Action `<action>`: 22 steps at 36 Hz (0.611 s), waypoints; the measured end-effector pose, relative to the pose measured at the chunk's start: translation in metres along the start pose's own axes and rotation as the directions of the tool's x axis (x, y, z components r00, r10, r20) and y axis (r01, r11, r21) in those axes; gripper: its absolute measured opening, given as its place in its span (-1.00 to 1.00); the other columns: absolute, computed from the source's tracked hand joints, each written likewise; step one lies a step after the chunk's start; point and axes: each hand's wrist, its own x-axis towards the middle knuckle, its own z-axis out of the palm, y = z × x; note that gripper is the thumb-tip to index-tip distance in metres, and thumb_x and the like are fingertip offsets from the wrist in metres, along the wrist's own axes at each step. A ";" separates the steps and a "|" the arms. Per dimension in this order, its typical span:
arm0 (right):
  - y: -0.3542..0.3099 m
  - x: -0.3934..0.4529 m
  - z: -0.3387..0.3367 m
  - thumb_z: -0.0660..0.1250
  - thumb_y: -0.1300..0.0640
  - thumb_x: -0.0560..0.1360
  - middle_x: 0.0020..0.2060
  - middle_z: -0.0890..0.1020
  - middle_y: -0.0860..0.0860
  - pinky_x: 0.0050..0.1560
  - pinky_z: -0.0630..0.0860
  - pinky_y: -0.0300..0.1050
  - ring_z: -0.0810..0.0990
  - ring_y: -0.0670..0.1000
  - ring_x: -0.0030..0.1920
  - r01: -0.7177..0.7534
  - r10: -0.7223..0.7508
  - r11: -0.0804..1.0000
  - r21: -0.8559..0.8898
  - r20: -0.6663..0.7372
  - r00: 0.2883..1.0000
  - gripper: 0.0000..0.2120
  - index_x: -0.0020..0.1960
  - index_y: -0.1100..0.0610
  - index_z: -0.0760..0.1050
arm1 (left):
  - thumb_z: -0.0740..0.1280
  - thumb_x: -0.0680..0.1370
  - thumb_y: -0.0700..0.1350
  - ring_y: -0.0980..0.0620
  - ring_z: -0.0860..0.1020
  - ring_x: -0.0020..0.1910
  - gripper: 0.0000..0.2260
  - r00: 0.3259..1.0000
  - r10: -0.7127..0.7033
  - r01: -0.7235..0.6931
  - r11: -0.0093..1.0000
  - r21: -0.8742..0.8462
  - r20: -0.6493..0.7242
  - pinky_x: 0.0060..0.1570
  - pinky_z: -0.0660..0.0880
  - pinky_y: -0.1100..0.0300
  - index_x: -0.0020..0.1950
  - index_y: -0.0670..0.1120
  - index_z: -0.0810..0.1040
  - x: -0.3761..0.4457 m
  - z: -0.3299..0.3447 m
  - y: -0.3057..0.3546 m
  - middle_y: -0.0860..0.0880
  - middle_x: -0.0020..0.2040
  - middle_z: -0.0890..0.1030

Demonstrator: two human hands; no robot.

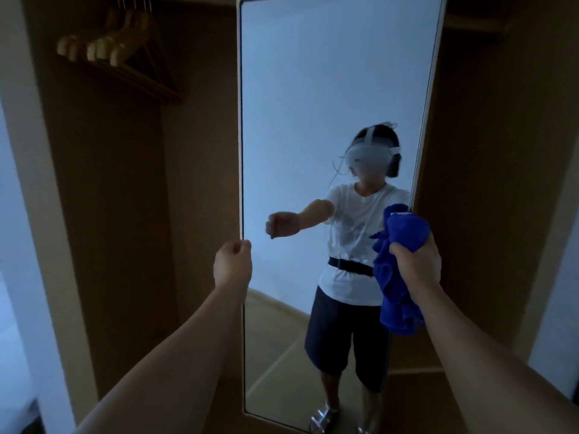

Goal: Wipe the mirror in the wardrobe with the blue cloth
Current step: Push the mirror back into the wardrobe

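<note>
Taking the mirror (313,120) as the landmark: far to its left, high in the wardrobe (125,183), a few wooden hangers (119,54) hung on a rail, well apart from both hands.

At the mirror's left edge, about halfway up, the left hand (233,264) was curled at the pale frame, thumb and fingers closed together as if pinching the edge. Whether it truly gripped the frame or only touched it, I could not tell; the fingertips were too dim to read.

The mirror itself stood tall and narrow, its long axis upright with a slight lean, and its glass lay straight ahead of both arms.

At the mirror's right edge, level with the left hand or a little higher, the right hand (415,261) clenched the cloth (398,277). The fist was tight round a bunched wad at the top, and the rest of the cloth hung loose below the hand. The wad appeared to be touching the glass close to the right frame, though contact was not certain.

By my judgement, wiping was barely under way. The unwiped glass lay to the left of the cloth and above it, so the right hand was the one to carry the stroke across and up along the long axis, while the left hand steadied the frame.
</note>
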 end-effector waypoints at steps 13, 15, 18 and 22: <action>-0.003 -0.030 -0.028 0.35 0.17 0.36 -0.26 0.57 -0.04 -0.26 0.40 -0.15 0.56 -0.03 -0.26 0.042 -0.046 0.999 0.029 0.151 0.987 -0.62 0.16 0.02 0.40 | 0.34 0.48 -0.22 0.14 0.54 -0.21 -0.90 0.962 0.082 -0.102 0.993 0.064 0.259 -0.27 0.43 0.28 -0.15 -0.02 0.58 -0.108 0.051 0.017 0.07 -0.23 0.60; -0.004 -0.035 -0.032 0.36 0.17 0.36 -0.24 0.56 -0.06 -0.28 0.39 -0.16 0.56 -0.04 -0.25 0.019 -0.026 0.999 0.042 0.181 0.983 -0.61 0.15 -0.03 0.38 | 0.34 0.49 -0.24 0.12 0.55 -0.16 -0.87 0.950 0.087 -0.115 0.991 0.075 0.301 -0.14 0.50 0.21 -0.15 0.00 0.57 -0.123 0.058 0.021 0.09 -0.21 0.59; -0.002 -0.042 -0.036 0.37 0.17 0.36 -0.21 0.58 -0.01 -0.21 0.49 -0.08 0.59 0.02 -0.22 -0.021 0.004 0.997 0.074 0.229 0.973 -0.59 0.17 -0.04 0.39 | 0.31 0.52 -0.23 0.12 0.54 -0.10 -0.88 0.932 0.084 -0.128 0.986 0.104 0.352 -0.04 0.54 0.18 -0.04 -0.02 0.56 -0.143 0.066 0.021 0.10 -0.17 0.55; 0.003 -0.054 -0.038 0.37 0.18 0.37 -0.16 0.60 0.02 -0.07 0.54 0.03 0.60 0.05 -0.17 -0.046 0.013 0.992 0.114 0.275 0.961 -0.59 0.18 -0.02 0.41 | 0.28 0.54 -0.21 0.20 0.50 -0.15 -0.86 0.919 0.087 -0.160 0.973 0.164 0.384 -0.16 0.46 0.35 0.04 -0.04 0.55 -0.162 0.074 0.014 0.12 -0.15 0.53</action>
